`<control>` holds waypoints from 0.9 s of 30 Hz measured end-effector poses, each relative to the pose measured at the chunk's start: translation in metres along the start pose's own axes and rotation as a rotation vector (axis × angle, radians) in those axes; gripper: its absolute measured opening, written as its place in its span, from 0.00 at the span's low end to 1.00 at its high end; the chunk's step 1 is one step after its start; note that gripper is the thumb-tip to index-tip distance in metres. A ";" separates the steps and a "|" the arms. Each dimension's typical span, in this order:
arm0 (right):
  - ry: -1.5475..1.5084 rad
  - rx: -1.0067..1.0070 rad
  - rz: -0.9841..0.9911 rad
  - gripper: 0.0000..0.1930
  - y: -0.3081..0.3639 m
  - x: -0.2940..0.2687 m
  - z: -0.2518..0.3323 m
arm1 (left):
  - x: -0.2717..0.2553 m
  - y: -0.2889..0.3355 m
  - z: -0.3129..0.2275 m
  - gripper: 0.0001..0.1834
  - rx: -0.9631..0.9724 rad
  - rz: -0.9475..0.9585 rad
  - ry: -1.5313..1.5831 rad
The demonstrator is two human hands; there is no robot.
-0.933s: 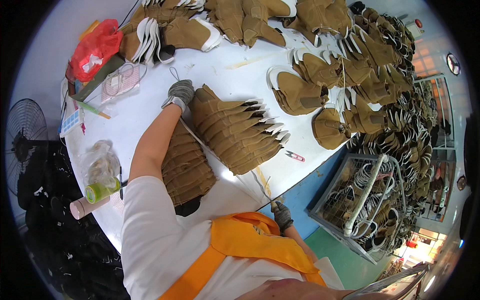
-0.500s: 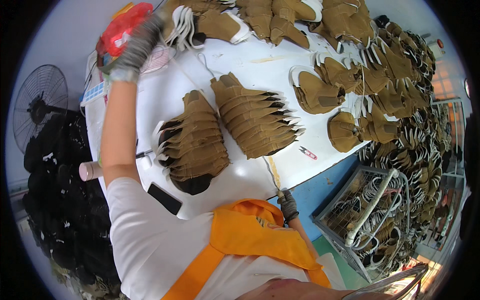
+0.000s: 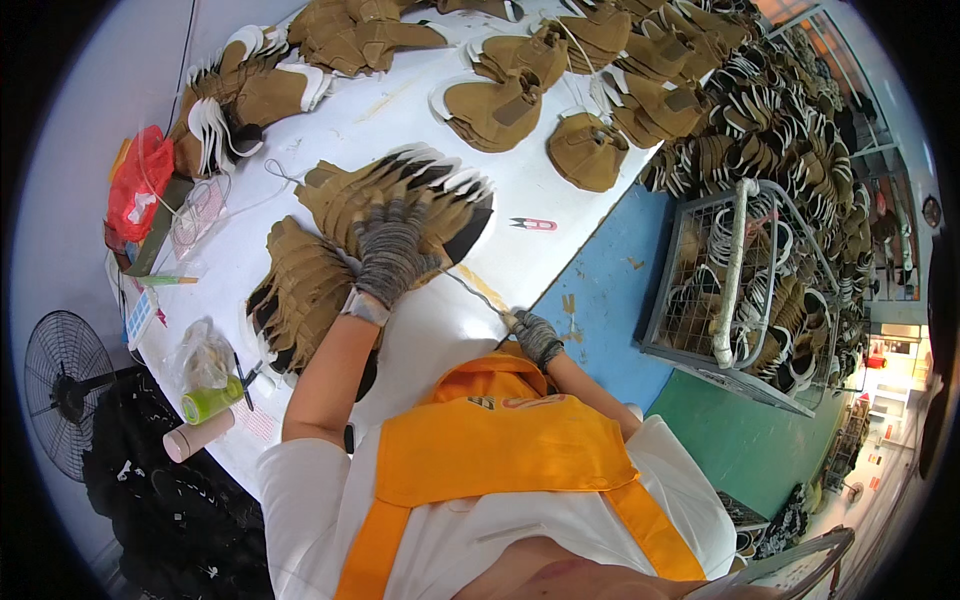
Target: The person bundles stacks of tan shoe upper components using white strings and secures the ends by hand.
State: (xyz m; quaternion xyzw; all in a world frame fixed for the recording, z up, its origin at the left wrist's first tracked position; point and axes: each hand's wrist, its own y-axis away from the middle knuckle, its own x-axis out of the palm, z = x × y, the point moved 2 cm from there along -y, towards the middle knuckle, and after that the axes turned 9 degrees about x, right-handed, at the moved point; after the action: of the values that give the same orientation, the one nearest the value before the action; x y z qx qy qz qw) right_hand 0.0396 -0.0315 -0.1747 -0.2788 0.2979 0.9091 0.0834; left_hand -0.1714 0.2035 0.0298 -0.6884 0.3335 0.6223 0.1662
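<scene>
Two stacks of brown shoe uppers with pale linings lie side by side on the white table [image 3: 425, 335]. My left hand [image 3: 393, 250], in a grey knitted glove, rests on the right stack [image 3: 335, 205] with its fingers spread over the pieces. The left stack [image 3: 298, 290] is partly covered by my left forearm. At the table's front edge my right hand [image 3: 537, 338], gloved alike, is closed on a thin cord [image 3: 475, 292]. That cord runs from its fingertips toward the right stack; its far part is hidden. Small pink-handled thread snips [image 3: 533, 224] lie beyond my right hand.
More brown uppers [image 3: 495, 110] cover the far table. At the left are a red plastic bag [image 3: 140, 185], a green roll [image 3: 212, 398], a pink cylinder [image 3: 198, 436] and a fan [image 3: 68, 385]. A wire cart [image 3: 740, 290] of uppers stands right.
My left hand has come from the red bag at the far left down onto the right stack. The stacked uppers now lean and fan out differently. The whole view has shifted.
</scene>
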 end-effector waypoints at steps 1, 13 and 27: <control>0.078 0.017 0.025 0.17 0.006 -0.009 -0.010 | 0.003 -0.004 -0.006 0.50 -0.064 0.009 -0.013; -0.277 0.388 0.063 0.20 0.125 -0.079 -0.288 | 0.014 -0.003 -0.025 0.49 -0.149 -0.016 -0.140; 0.314 0.599 -0.366 0.23 0.207 -0.150 -0.331 | 0.020 -0.003 -0.040 0.49 -0.232 -0.037 -0.233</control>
State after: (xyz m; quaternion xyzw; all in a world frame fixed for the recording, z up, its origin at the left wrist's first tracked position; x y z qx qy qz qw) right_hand 0.2501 -0.3911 -0.2094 -0.4264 0.5049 0.6982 0.2753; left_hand -0.1400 0.1748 0.0166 -0.6321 0.2252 0.7291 0.1348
